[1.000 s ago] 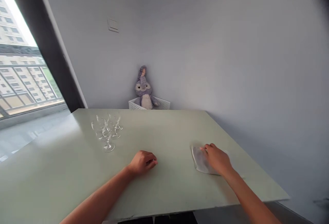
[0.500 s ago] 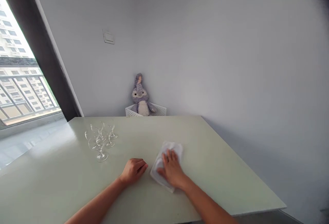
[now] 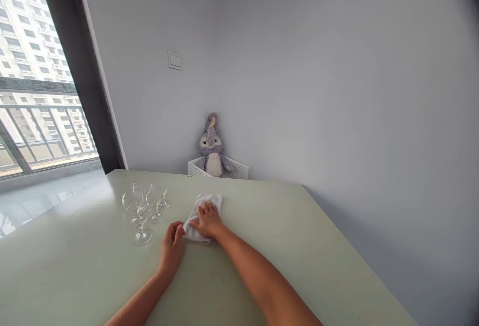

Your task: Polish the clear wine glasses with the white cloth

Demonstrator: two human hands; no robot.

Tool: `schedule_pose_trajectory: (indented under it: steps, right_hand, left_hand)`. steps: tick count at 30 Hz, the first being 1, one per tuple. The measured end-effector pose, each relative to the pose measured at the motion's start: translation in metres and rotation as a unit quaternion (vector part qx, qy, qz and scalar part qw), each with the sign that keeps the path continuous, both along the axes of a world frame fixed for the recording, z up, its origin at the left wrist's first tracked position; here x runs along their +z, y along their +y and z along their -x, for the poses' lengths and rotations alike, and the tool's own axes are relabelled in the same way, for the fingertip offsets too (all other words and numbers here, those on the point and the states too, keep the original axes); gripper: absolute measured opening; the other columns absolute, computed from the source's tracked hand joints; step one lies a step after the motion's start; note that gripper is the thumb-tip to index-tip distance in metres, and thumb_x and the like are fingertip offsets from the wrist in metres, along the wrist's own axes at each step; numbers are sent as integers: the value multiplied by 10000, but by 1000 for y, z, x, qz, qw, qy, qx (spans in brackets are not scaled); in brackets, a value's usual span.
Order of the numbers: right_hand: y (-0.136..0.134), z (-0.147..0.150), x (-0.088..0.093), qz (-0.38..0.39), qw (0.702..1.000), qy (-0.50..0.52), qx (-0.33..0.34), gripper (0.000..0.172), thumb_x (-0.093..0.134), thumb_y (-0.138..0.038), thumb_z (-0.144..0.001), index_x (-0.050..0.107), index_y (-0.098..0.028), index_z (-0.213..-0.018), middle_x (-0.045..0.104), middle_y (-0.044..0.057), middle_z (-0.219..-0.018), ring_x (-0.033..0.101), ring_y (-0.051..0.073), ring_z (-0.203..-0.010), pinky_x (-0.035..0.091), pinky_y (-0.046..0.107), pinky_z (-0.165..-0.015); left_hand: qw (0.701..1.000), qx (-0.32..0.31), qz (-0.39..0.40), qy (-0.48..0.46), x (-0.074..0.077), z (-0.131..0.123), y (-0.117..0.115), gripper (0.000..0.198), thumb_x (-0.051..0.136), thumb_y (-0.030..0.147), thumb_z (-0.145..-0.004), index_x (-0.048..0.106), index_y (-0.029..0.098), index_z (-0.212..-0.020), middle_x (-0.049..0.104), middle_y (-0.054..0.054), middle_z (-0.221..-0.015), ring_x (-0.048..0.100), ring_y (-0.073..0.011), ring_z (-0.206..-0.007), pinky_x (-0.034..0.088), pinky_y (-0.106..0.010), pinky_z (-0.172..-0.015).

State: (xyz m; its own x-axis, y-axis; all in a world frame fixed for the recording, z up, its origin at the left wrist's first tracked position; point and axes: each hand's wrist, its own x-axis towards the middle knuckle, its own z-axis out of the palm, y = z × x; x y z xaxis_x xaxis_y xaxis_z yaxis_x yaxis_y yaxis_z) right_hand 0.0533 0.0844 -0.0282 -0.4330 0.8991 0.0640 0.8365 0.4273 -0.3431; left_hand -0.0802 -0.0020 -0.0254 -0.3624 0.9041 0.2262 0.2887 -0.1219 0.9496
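A folded white cloth [image 3: 193, 233] lies on the pale green tabletop [image 3: 269, 216]. My right hand [image 3: 208, 220] rests flat on top of it, palm down and fingers spread. Just left of the cloth is my left hand [image 3: 172, 245], its fingers curled in and the thumb side close to the cloth's edge. Whether it touches that edge I cannot tell. Several clear stemmed glasses [image 3: 142, 236] stand upright in a cluster to the left of both hands.
Beyond the far table edge, a grey plush rabbit [image 3: 214, 164] sits in a white perforated basket [image 3: 239, 169]. Grey walls [image 3: 318, 91] meet behind it, with a light switch [image 3: 175, 60] on the left one. A dark-framed window [image 3: 69, 66] is at far left.
My right hand has slid the cloth leftward and a little away from me, closer to the glasses. My left hand has shifted left and turned, still curled. The view has tilted slightly.
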Motion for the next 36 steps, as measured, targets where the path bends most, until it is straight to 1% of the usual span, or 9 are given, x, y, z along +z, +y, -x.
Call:
schedule_pose_trajectory:
  steps: [4,8,11,15,18,21,26,31,36]
  right_hand:
    - [46,-36,8,28,996,-61,-65,804,205,-664,-790,189,-112,-1374,97,148,-1449,24,299,-1319,16,429,-1044]
    - [79,-94,13,42,986,-87,-135,803,178,-658,-798,166,-106,-1381,99,153,-1448,54,292,-1319,26,420,-1040]
    - [90,-146,12,50,975,-102,-193,785,173,-647,-804,165,-118,-1384,90,147,-1450,56,289,-1321,37,414,-1039]
    - [86,-222,10,55,955,-121,-264,750,156,-621,-819,167,-129,-1385,99,148,-1449,77,290,-1320,44,418,-1038]
    - [70,-277,9,55,940,-133,-309,737,151,-612,-823,172,-134,-1384,114,148,-1447,91,287,-1318,56,420,-1038]
    - [43,-324,9,59,927,-143,-341,725,153,-601,-827,168,-137,-1384,132,148,-1443,107,281,-1317,72,416,-1039]
    - [-17,-379,5,70,911,-150,-379,694,139,-579,-837,172,-151,-1383,111,144,-1448,91,277,-1321,82,419,-1043]
    - [-80,-396,-4,64,910,-155,-379,694,140,-606,-828,187,-191,-1382,101,110,-1456,73,250,-1326,88,389,-1059]
    - [-142,-373,-12,35,930,-162,-327,736,120,-646,-808,192,-192,-1383,113,89,-1455,64,249,-1326,101,394,-1072]
  left_hand:
    - [1000,23,7,3,0,2,-1,354,404,494,-769,537,185,-879,538,6,-693,497,-148,-646,383,-255,-598]
    - [1000,24,14,11,0,4,-1,343,397,488,-776,523,194,-899,532,9,-691,491,-144,-646,392,-261,-619]
    - [999,33,16,6,0,5,0,328,404,480,-770,518,197,-891,535,10,-688,497,-144,-651,397,-262,-627]
    - [998,40,33,32,-2,6,3,310,409,459,-768,527,195,-877,548,3,-691,510,-154,-657,391,-267,-613]
    - [997,42,45,45,-4,7,5,291,411,447,-771,530,201,-870,555,6,-700,514,-150,-659,385,-262,-611]
    - [997,38,37,49,-4,6,5,282,413,441,-771,534,199,-849,547,11,-690,499,-140,-635,377,-255,-603]
    - [999,29,18,31,3,1,3,274,423,419,-757,544,185,-834,532,12,-649,474,-129,-588,368,-250,-580]
    - [998,47,6,-48,8,-4,0,371,500,396,-693,481,203,-1009,535,37,-630,495,-120,-566,380,-238,-554]
    - [997,27,22,-65,7,-3,-1,430,511,377,-683,437,218,-1075,552,39,-656,506,-117,-567,389,-242,-552]
